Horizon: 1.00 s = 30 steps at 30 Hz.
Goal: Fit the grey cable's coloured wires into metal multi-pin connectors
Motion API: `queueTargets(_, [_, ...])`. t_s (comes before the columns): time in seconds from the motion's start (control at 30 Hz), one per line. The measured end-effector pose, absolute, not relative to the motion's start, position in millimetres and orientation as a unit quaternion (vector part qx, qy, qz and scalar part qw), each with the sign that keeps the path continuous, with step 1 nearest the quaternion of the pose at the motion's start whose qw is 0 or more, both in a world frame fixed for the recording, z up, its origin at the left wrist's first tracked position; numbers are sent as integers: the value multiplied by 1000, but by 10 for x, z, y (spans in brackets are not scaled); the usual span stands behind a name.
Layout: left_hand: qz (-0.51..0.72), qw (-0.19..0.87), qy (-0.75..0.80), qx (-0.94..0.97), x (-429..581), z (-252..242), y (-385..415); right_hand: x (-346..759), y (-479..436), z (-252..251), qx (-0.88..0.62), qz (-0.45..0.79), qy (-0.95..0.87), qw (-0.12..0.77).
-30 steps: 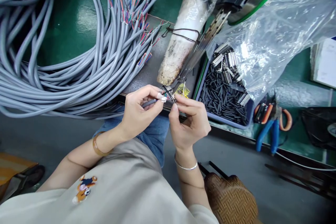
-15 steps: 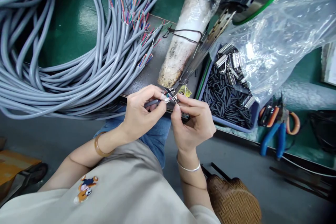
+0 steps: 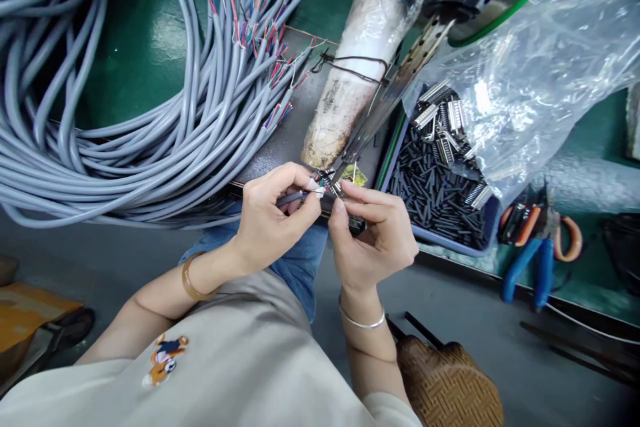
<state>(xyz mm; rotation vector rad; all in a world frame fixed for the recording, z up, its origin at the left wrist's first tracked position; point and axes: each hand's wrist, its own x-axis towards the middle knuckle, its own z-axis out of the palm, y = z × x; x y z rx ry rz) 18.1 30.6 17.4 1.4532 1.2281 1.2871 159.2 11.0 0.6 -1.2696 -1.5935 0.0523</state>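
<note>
My left hand (image 3: 273, 217) is closed in a pinch on the stripped end of a grey cable (image 3: 289, 198), with thin coloured wires at its fingertips. White coverings show on the tips of its thumb and finger. My right hand (image 3: 373, 230) pinches a small metal pin connector (image 3: 337, 188), partly hidden by the fingers. The wires and connector meet under the dark tip of a fixed soldering iron (image 3: 367, 123), which slants down from above. Whether the tip touches a pin is too small to tell. A yellow sponge-like piece (image 3: 354, 175) lies just behind.
Many grey cables (image 3: 150, 140) with bared ends spread over the left bench. A white wrapped tube (image 3: 345, 80) slants beside the iron. At right stand a blue tray (image 3: 453, 248) of black sleeves and connectors, a plastic bag (image 3: 550, 60), and blue-handled pliers (image 3: 530, 270).
The view has shifted slightly, so bench items at right appear a little further right. Both hands keep their pinches at the iron tip, with barely any movement.
</note>
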Motion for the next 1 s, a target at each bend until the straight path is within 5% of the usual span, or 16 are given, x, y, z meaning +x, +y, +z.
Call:
queueTargets(0.6, [462, 460, 489, 580, 105, 212, 306, 1633, 57, 1, -509, -49, -702, 496])
queueTargets(0.83, [461, 476, 494, 563, 58, 175, 278, 1593, 30, -15, -540, 120, -627, 549])
queueTargets(1.0, [486, 452, 513, 544, 98, 168, 262, 1571, 36, -1, -524, 65, -662, 532])
